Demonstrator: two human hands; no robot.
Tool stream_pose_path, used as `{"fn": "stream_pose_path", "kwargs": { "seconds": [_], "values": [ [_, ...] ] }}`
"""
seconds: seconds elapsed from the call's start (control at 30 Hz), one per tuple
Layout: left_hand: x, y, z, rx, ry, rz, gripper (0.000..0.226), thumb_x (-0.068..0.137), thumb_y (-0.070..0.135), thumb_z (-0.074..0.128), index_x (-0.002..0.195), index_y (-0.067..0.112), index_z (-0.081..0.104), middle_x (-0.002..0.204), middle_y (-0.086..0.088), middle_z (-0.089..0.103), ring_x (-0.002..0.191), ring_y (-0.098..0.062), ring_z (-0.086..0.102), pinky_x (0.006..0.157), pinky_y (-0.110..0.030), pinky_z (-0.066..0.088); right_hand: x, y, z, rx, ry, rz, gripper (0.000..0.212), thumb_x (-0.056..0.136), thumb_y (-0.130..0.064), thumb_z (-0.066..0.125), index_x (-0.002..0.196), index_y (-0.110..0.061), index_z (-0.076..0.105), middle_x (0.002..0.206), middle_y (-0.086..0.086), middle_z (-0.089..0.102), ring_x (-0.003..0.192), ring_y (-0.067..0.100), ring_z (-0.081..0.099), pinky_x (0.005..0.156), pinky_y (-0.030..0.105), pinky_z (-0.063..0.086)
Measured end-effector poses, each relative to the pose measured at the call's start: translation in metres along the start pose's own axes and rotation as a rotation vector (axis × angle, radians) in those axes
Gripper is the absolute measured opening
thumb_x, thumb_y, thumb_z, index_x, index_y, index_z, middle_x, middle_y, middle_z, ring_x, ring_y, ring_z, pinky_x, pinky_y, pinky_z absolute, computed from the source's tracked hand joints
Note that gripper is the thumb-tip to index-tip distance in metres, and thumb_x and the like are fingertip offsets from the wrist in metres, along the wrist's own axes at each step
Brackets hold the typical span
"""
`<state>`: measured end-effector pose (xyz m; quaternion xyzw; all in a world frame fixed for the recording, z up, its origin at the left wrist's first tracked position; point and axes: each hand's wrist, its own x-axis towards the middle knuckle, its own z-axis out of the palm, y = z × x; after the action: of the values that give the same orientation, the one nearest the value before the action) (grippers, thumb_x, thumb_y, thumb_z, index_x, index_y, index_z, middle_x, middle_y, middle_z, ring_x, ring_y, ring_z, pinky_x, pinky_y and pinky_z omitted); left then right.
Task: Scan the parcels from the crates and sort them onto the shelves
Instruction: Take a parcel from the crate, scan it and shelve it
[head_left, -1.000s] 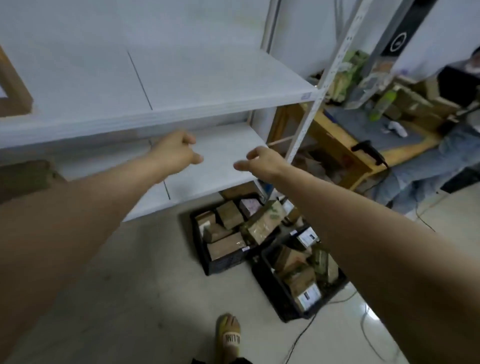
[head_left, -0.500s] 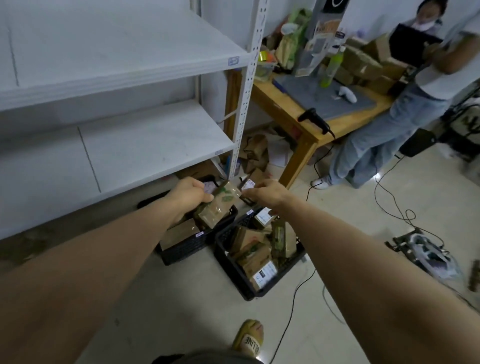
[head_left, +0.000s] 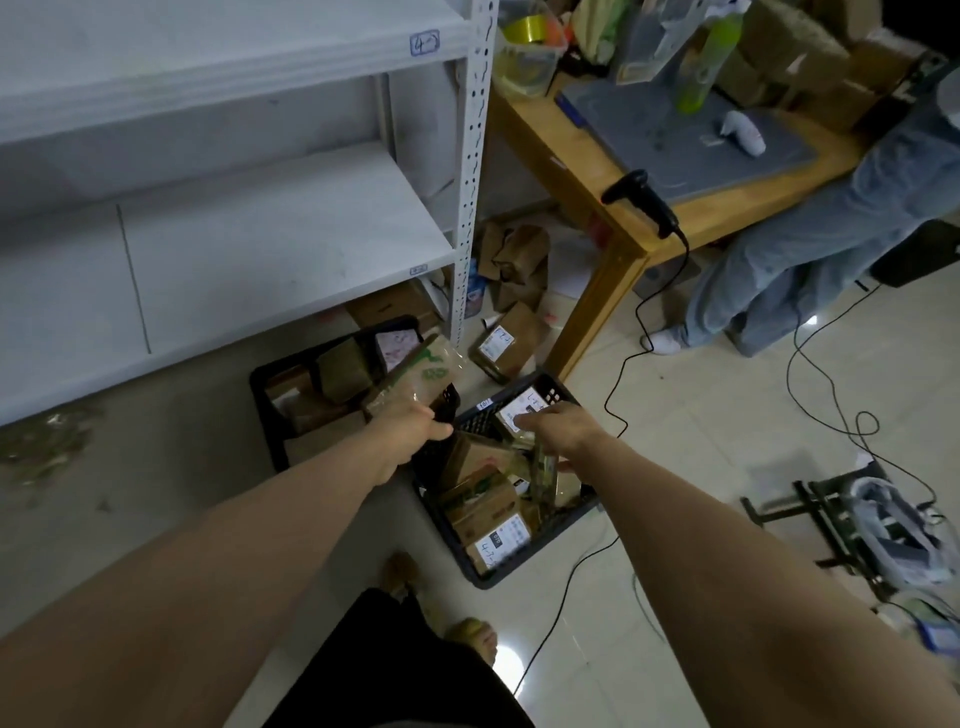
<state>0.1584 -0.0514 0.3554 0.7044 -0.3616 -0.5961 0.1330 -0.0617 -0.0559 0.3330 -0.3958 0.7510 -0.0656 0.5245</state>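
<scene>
Pale floor tiles (head_left: 727, 415) ran beneath a white shelving unit (head_left: 470, 208), two of its shelves in view and the top one cut off. Two black crates stood side by side on the floor, the left crate (head_left: 258, 382) and the right crate (head_left: 524, 564), both heaped with brown parcels too jumbled to count. The left hand (head_left: 413, 431) gripped the near end of a green-printed parcel (head_left: 421, 371) over the left crate, its fingers hidden. The right hand (head_left: 563, 431) touched a white-labelled parcel (head_left: 517, 410) in the right crate; whether it had a grip could not be told. One barcode scanner (head_left: 644, 202) lay on the wooden table (head_left: 566, 156).
</scene>
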Motion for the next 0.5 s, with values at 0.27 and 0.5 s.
{"fn": "stream_pose_path", "kwargs": {
  "seconds": [0.27,0.5],
  "values": [
    [0.078,0.018,0.017,-0.062,-0.061,-0.148,0.055,0.095,0.021,0.071,0.145,0.008,0.050,0.146,-0.013,0.050,0.134,-0.031,0.048,0.104,-0.039,0.048,0.050,0.001,-0.012,0.100,-0.022,0.083,0.044,0.095,-0.028,0.070,0.135,-0.012,0.058,0.124,0.005,0.060,0.105,0.018,0.059,0.071,0.025,0.044],
    [0.159,-0.006,0.038,0.105,-0.131,-0.257,0.058,0.097,0.023,0.069,0.146,0.003,0.047,0.147,-0.014,0.049,0.132,-0.031,0.049,0.094,-0.035,0.047,0.145,0.030,0.010,0.079,-0.083,0.207,0.022,0.090,-0.031,0.073,0.103,-0.014,0.068,0.103,0.008,0.067,0.088,0.019,0.064,0.082,0.034,0.057]
  ]
}}
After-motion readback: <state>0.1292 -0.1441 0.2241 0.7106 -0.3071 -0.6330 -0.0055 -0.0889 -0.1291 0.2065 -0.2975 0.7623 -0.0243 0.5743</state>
